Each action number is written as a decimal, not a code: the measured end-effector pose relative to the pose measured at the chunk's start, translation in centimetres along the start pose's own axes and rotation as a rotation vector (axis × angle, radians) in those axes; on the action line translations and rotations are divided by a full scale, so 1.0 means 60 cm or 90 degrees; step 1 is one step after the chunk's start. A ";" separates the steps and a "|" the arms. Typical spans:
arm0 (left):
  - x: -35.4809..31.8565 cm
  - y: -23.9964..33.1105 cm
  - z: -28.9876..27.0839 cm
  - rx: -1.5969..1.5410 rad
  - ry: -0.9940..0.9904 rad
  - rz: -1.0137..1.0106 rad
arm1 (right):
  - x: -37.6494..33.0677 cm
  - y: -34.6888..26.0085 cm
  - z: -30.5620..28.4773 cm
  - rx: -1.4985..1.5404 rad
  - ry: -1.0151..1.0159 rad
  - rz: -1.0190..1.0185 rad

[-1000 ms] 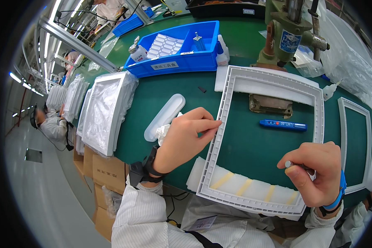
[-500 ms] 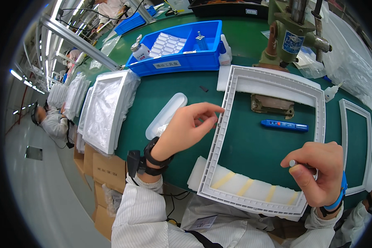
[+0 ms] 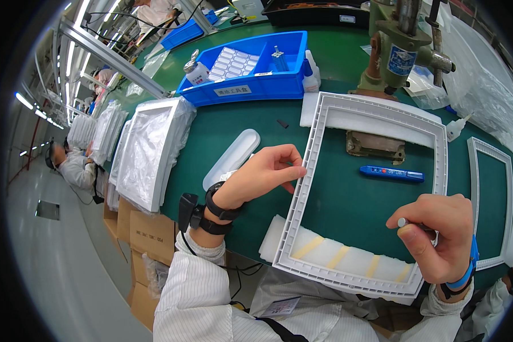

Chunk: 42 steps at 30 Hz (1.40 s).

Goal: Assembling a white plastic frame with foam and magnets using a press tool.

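Note:
A white rectangular plastic frame (image 3: 294,219) with a ribbed border rests on white foam pieces (image 3: 347,256), the near one crossed by yellow strips. At the frame's left side is my left hand (image 3: 262,174), fingers bent and thumb tip at the outer edge. Whether anything small sits in that pinch is hidden. My right hand (image 3: 439,233) is over the frame's right side, closed around a small silvery metal cylinder (image 3: 403,222) whose round end shows between thumb and forefinger. Inside the frame lies a blue pen-shaped tool (image 3: 392,174).
A green press (image 3: 396,51) stands behind the frame, its metal base block (image 3: 376,146) inside the opening. A blue divided bin (image 3: 242,91) holds a bottle and label sheet. Left are wrapped frames (image 3: 148,154) and a clear oblong tray (image 3: 233,157); right, a second frame (image 3: 510,199).
My left hand has shifted slightly down along the frame's edge. Its forefinger, stretched out before, is now bent, with the thumb forward. My right hand has hardly moved.

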<state>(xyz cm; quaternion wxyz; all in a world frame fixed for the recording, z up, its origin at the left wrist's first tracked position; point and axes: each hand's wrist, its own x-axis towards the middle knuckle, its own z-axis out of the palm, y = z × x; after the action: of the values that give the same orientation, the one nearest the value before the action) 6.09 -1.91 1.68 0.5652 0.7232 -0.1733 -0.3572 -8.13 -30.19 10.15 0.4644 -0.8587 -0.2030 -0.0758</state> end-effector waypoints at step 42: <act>0.025 0.102 0.168 0.401 0.079 0.856 | -0.002 -0.003 -0.003 -0.025 -0.004 0.095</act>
<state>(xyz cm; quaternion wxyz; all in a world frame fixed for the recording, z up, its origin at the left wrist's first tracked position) 0.88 -11.71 5.90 0.4366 0.6077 -0.6403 0.1737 -8.27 -30.29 10.34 0.4509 -0.8807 -0.1384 -0.0427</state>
